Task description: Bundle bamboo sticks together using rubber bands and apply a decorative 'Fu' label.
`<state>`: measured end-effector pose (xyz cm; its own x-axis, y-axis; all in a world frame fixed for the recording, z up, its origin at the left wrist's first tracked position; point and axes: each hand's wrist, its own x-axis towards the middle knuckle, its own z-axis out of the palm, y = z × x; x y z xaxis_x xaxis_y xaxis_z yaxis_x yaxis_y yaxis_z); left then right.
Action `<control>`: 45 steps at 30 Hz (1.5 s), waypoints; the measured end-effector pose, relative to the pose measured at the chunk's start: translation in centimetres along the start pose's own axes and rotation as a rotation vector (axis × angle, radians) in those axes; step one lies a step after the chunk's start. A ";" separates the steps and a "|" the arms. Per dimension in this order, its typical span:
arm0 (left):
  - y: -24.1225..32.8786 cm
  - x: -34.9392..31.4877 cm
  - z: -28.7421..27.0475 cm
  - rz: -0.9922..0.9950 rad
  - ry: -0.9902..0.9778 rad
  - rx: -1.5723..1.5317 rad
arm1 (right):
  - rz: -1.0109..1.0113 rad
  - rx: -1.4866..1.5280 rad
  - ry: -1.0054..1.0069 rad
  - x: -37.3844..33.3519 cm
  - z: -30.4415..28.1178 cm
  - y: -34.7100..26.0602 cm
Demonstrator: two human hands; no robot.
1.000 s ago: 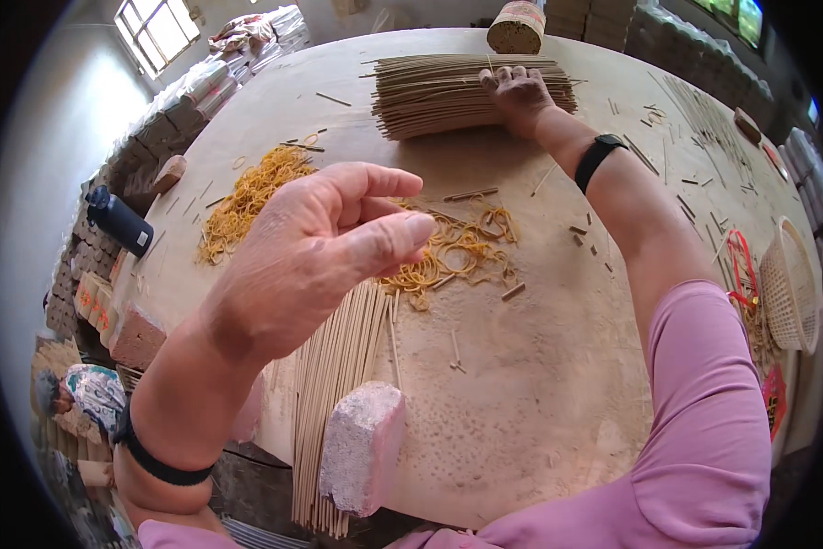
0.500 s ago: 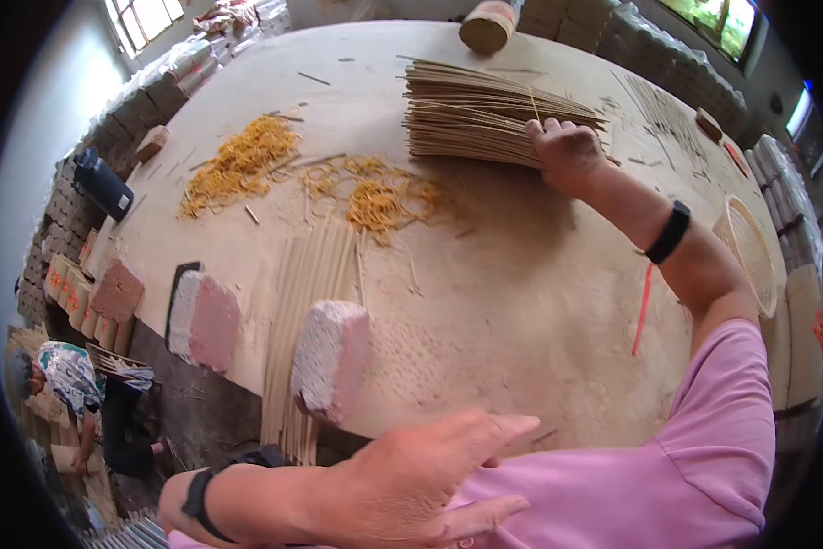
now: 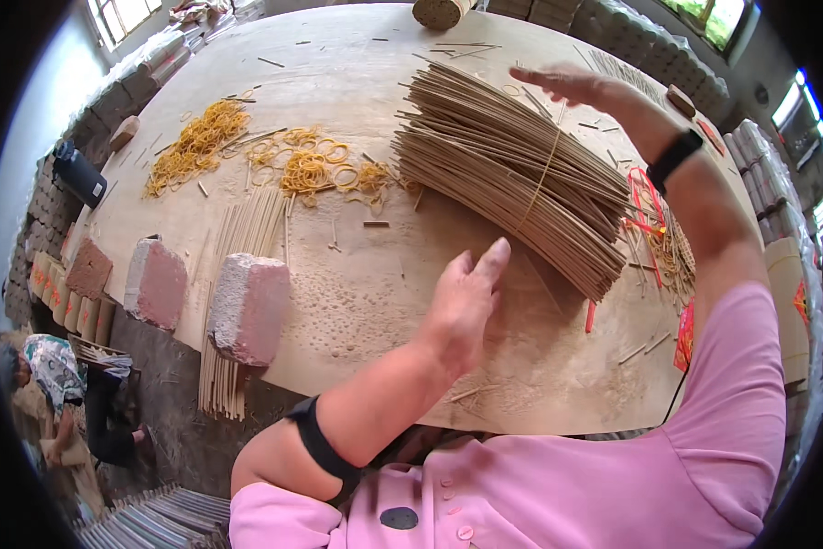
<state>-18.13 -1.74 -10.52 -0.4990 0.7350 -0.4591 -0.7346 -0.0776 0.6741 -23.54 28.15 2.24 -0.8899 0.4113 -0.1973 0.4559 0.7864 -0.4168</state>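
A thick bundle of thin brown sticks [image 3: 503, 156] lies aslant on the wooden table, with a thin yellow rubber band [image 3: 541, 174] around it. My left hand [image 3: 466, 306] is open close to the bundle's near side, its fingers pointing toward it. Whether its fingertips touch the sticks I cannot tell. Past the bundle's far side, my right hand [image 3: 581, 87] is held open and flat, fingers stretched to the left, with nothing in it. Heaps of yellow rubber bands [image 3: 196, 146] lie left of the bundle.
Pinkish blocks [image 3: 263, 311] stand along the table's near left edge, one on a row of pale sticks [image 3: 219, 384]. A dark bottle [image 3: 80, 174] is at the left edge. More sticks and red strips [image 3: 645, 206] lie at the right. Another person [image 3: 73, 384] sits at lower left.
My right hand has let go of the bundle and opened. My left hand has come forward from my chest to the bundle's near side. The bundle appears nearer and more slanted.
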 end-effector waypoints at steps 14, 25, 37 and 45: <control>-0.3 1.2 0.8 0.261 -0.116 -0.075 | -0.051 0.693 -0.098 -8.8 5.6 0.2; -1.0 -3.6 2.1 0.407 -0.386 -0.247 | -0.408 0.348 0.070 -20.8 5.2 -6.6; 5.8 -11.7 5.4 1.071 -0.386 0.589 | -0.900 0.775 0.300 -29.2 3.5 -7.7; 2.7 -8.5 4.7 1.379 -0.316 0.659 | -0.919 1.104 0.489 -25.7 12.1 -2.8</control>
<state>-13.75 -5.09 -2.06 -0.4168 0.4608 0.7835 0.5584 -0.5504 0.6207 -2.12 9.83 -2.31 -0.6560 0.2678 0.7057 -0.6754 0.2092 -0.7072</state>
